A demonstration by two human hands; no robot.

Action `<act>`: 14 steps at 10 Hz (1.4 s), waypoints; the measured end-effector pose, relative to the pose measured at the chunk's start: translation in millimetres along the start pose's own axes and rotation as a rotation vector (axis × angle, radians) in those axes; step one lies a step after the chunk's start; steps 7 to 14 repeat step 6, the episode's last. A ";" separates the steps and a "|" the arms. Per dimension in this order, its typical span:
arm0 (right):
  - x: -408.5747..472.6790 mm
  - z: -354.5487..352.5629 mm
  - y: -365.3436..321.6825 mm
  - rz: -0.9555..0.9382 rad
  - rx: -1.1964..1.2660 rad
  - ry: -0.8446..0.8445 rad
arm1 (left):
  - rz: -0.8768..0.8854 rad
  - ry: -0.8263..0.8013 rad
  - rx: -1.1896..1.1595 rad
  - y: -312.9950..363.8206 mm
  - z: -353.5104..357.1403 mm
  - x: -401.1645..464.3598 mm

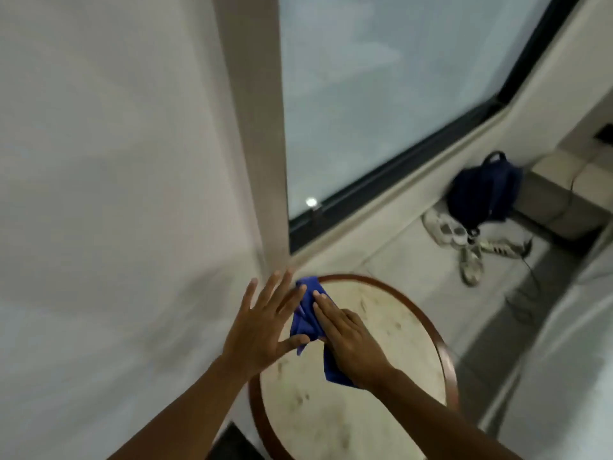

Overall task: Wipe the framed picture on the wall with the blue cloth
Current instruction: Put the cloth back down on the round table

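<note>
A blue cloth (306, 313) hangs between my two hands above a round table. My left hand (262, 327) is spread wide, its palm against the cloth's left side and its thumb under the cloth's lower edge. My right hand (351, 346) lies flat over the cloth's right side, fingers straight and together, with a blue corner showing below its wrist. No framed picture is in view; only bare white wall (116, 194) fills the left.
A round marble-topped table with a brown wooden rim (441, 340) stands below my hands. A large dark-framed window (381, 111) is ahead. On the floor at the right lie a dark blue backpack (484, 190), several shoes (464, 240) and a cable.
</note>
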State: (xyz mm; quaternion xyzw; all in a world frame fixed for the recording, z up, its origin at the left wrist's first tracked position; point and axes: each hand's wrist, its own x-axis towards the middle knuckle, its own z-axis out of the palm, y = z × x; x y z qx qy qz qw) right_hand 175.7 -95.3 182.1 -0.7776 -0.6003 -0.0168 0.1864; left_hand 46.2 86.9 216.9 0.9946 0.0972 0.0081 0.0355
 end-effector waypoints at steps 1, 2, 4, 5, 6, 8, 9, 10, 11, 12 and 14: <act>-56.5 66.1 32.5 0.064 0.010 -0.117 | 0.046 -0.076 -0.049 29.6 95.3 -1.9; -122.8 157.1 74.2 0.166 -0.039 -0.290 | 0.037 -0.180 -0.083 64.5 227.1 -3.2; -188.6 243.2 89.4 0.411 -0.042 -0.405 | 0.058 -0.356 -0.044 97.5 332.7 -0.9; -178.9 241.4 88.6 0.448 -0.039 -0.453 | -0.036 -0.412 -0.001 107.6 325.2 8.4; -152.5 208.6 95.6 0.430 0.000 -0.633 | -0.028 -0.435 0.037 110.1 304.1 18.1; -152.5 208.6 95.6 0.430 0.000 -0.633 | -0.028 -0.435 0.037 110.1 304.1 18.1; -152.5 208.6 95.6 0.430 0.000 -0.633 | -0.028 -0.435 0.037 110.1 304.1 18.1; -152.5 208.6 95.6 0.430 0.000 -0.633 | -0.028 -0.435 0.037 110.1 304.1 18.1; -152.5 208.6 95.6 0.430 0.000 -0.633 | -0.028 -0.435 0.037 110.1 304.1 18.1; -152.5 208.6 95.6 0.430 0.000 -0.633 | -0.028 -0.435 0.037 110.1 304.1 18.1; -152.5 208.6 95.6 0.430 0.000 -0.633 | -0.028 -0.435 0.037 110.1 304.1 18.1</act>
